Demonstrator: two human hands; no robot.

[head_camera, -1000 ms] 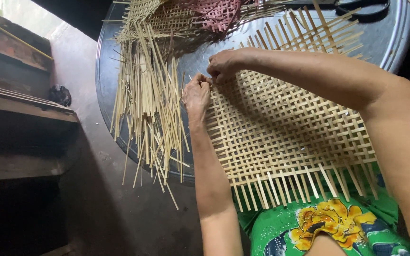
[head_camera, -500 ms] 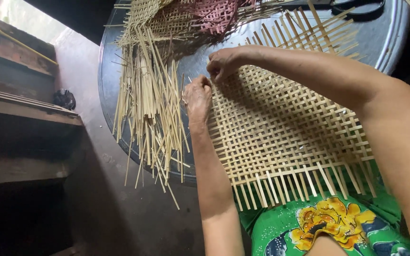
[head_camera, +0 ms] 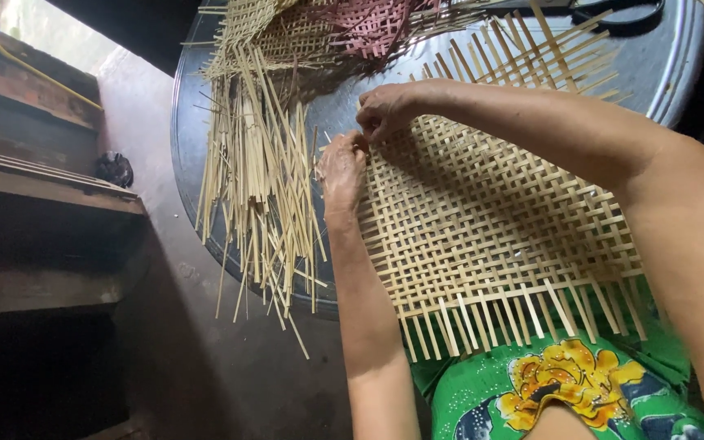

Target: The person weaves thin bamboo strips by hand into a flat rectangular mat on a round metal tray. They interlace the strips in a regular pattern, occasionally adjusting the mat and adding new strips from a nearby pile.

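A flat woven mat of pale bamboo strips (head_camera: 499, 220) lies over a round dark metal tray (head_camera: 678, 57) and reaches down to my lap. My left hand (head_camera: 341, 169) rests on the mat's left edge, fingers pressed on the weave. My right hand (head_camera: 385, 110) is just above it at the mat's far left corner, fingers pinched on a thin bamboo strip there. The two hands almost touch. A loose pile of bamboo strips (head_camera: 258, 179) lies to the left of my left hand, hanging over the tray's rim.
Other woven pieces, one pale (head_camera: 279, 33) and one pink (head_camera: 376, 20), lie at the tray's far side. Dark scissors (head_camera: 621, 10) sit at the top right. Wooden steps (head_camera: 34, 179) and a concrete floor (head_camera: 205, 350) are to the left. Green flowered cloth (head_camera: 556, 383) covers my lap.
Both hands stay at the mat's far left corner with only small finger movements. The view has shifted slightly.
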